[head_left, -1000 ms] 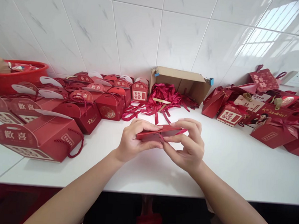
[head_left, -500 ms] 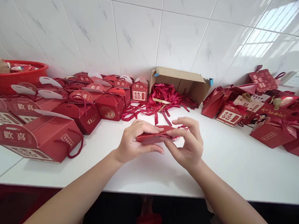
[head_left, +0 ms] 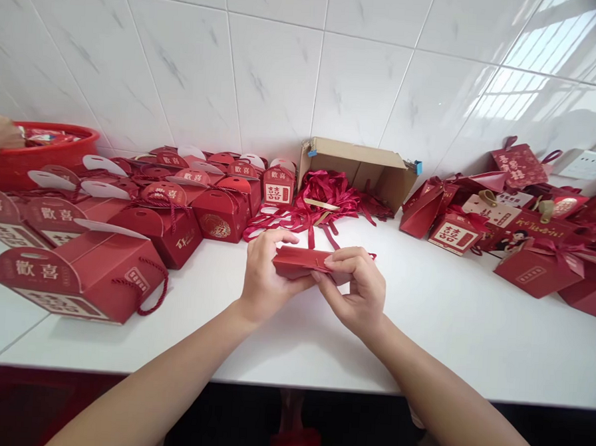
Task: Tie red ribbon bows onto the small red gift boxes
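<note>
A small red paper box [head_left: 296, 257] is held between both hands above the white table [head_left: 292, 342]. My left hand [head_left: 266, 274] grips its left end, thumb and fingers around it. My right hand [head_left: 355, 282] pinches the near right edge between thumb and fingers. Beyond the hands lies a heap of dark red ribbons [head_left: 329, 193], partly inside a cardboard box [head_left: 361, 152] tipped on its side. A ribbon end shows just behind my right hand.
Many red gift boxes [head_left: 95, 272] with cord handles fill the left side. Red boxes with bows [head_left: 540, 269] crowd the right. At the far left, another person's hand [head_left: 0, 134] is at a red basin [head_left: 41, 163] of small packets. A tiled wall rises behind.
The red box has turned in my hands and shows more of its side. My right hand's fingers have closed in on its edge, and my left fingers have shifted.
</note>
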A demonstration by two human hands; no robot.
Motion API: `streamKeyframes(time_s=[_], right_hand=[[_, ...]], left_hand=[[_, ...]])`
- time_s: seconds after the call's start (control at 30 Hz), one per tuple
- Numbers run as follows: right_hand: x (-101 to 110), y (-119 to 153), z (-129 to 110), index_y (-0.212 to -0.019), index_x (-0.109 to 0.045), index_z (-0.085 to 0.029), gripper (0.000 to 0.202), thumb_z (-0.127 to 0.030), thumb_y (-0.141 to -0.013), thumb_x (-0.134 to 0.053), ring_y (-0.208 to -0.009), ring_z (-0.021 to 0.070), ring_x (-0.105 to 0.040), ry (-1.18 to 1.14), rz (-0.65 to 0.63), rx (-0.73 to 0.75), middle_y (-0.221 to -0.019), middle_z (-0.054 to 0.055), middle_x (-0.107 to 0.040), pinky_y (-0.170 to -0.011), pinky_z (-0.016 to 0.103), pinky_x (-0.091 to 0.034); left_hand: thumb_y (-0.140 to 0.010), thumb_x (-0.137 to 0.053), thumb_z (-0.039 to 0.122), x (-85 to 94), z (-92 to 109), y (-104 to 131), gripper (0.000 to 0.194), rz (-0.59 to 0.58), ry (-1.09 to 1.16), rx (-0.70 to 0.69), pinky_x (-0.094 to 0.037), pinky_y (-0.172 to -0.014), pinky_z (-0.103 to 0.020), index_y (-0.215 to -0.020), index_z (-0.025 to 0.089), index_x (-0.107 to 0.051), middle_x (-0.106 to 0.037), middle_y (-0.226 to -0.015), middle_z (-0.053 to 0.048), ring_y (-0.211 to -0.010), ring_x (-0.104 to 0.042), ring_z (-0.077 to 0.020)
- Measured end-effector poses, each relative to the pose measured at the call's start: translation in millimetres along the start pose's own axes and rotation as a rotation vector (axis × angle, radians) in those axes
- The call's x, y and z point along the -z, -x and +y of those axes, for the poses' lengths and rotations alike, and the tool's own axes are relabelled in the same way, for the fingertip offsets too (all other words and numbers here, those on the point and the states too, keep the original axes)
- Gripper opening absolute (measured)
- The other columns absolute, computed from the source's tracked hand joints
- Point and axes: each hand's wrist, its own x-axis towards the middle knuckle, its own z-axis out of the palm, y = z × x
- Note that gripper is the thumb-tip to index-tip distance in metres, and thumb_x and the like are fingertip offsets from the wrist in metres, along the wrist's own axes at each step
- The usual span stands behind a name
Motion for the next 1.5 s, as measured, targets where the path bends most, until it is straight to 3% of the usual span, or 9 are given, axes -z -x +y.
streamKeyframes(time_s=[0.3, 0.47, 0.57, 0.67, 0.8, 1.0, 1.17, 1.3, 1.5], right_hand=[[7.6, -6.3, 12.4, -0.084, -0.058, -0.019, 0.015, -0.01, -0.077, -0.066, -0.07, 0.0159, -0.058, 0.098, 0.067, -0.057, -0.076, 0.002, -0.059, -0.059, 0.03, -0.049], [12.6, -8.8, 18.7, -0.083, -0.057, -0.019, 0.014, -0.01, -0.077, -0.067, -0.069, 0.0153, -0.057, 0.164, 0.082, -0.017, -0.075, 0.001, -0.058, -0.059, 0.029, -0.048], [18.5, -10.9, 26.1, -0.081, -0.056, -0.019, 0.013, -0.013, -0.078, -0.066, -0.067, 0.0149, -0.055, 0.218, 0.115, -0.051, -0.074, 0.001, -0.057, -0.058, 0.029, -0.047], [23.7, -13.2, 31.2, -0.079, -0.054, -0.019, 0.012, -0.015, -0.078, -0.066, -0.066, 0.0146, -0.053, 0.253, 0.149, -0.083, -0.072, 0.0, -0.055, -0.058, 0.028, -0.046], [24.0, -12.6, 26.9, -0.083, -0.056, -0.019, 0.013, -0.012, -0.078, -0.065, -0.068, 0.0155, -0.054, 0.202, 0.081, 0.001, -0.074, 0.001, -0.056, -0.058, 0.029, -0.047], [13.7, -3.2, 11.9, -0.093, -0.054, -0.02, 0.021, -0.008, -0.079, -0.062, -0.072, 0.0174, -0.057, 0.057, -0.13, 0.247, -0.079, 0.004, -0.058, -0.061, 0.033, -0.051], [11.2, -1.4, 8.3, -0.093, -0.053, -0.021, 0.022, -0.008, -0.078, -0.062, -0.071, 0.0176, -0.057, 0.049, -0.146, 0.261, -0.077, 0.003, -0.058, -0.06, 0.033, -0.05], [12.5, -2.1, 8.9, -0.093, -0.053, -0.02, 0.022, -0.007, -0.078, -0.063, -0.072, 0.0172, -0.058, 0.031, -0.144, 0.232, -0.079, 0.004, -0.058, -0.062, 0.033, -0.051], [12.2, -1.7, 9.7, -0.092, -0.055, -0.02, 0.018, -0.01, -0.079, -0.063, -0.072, 0.0169, -0.059, 0.029, -0.115, 0.176, -0.081, 0.004, -0.058, -0.064, 0.033, -0.052]], left_hand=[[-0.069, -0.075, 0.03, 1.5, -5.3, -5.5, 0.047, 0.057, -0.084, -0.099, -0.049, -0.079, -0.035, -0.106, 0.02, -0.046, -0.059, -0.1, -0.007, -0.095, -0.06, -0.0226], [-0.079, -0.065, 0.04, 2.2, -5.2, -4.1, 0.03, -0.259, -0.14, 0.128, -0.04, -0.052, -0.024, -0.093, 0.02, -0.05, -0.057, -0.064, 0.005, -0.053, -0.054, -0.0117], [-0.081, -0.062, 0.037, 2.6, -6.6, -5.1, 0.019, -0.345, -0.167, 0.118, -0.033, -0.048, -0.023, -0.079, 0.019, -0.053, -0.053, -0.055, 0.006, -0.045, -0.046, -0.0098], [-0.082, -0.06, 0.029, 5.9, -7.2, -10.3, 0.017, -0.247, -0.06, 0.092, -0.037, -0.052, -0.024, -0.071, 0.019, -0.054, -0.055, -0.062, 0.002, -0.056, -0.049, -0.0116], [-0.084, -0.06, 0.029, 17.5, -4.1, -19.9, 0.013, -0.016, 0.377, 0.15, -0.049, -0.065, -0.026, -0.079, 0.018, -0.056, -0.062, -0.08, -0.004, -0.076, -0.06, -0.0152], [-0.079, -0.07, 0.026, 30.1, 1.5, -24.3, 0.034, 0.184, 0.664, 0.248, -0.048, -0.055, -0.021, -0.101, 0.029, -0.045, -0.055, -0.066, 0.007, -0.054, -0.054, -0.0086], [-0.085, -0.062, 0.025, 30.2, 4.5, -21.1, 0.007, -0.103, 0.748, 0.296, -0.055, -0.069, -0.026, -0.09, 0.021, -0.062, -0.066, -0.08, -0.003, -0.077, -0.066, -0.0153], [-0.089, -0.051, 0.023, 31.5, 5.9, -20.1, 0.023, -0.362, 0.86, 0.298, -0.055, -0.086, -0.037, -0.105, 0.022, -0.068, -0.071, -0.098, -0.008, -0.098, -0.066, -0.0225], [-0.082, -0.065, 0.026, 29.5, 7.9, -23.6, 0.013, -0.348, 0.636, 0.155, -0.057, -0.081, -0.036, -0.091, 0.025, -0.075, -0.067, -0.107, -0.011, -0.099, -0.064, -0.0242]])
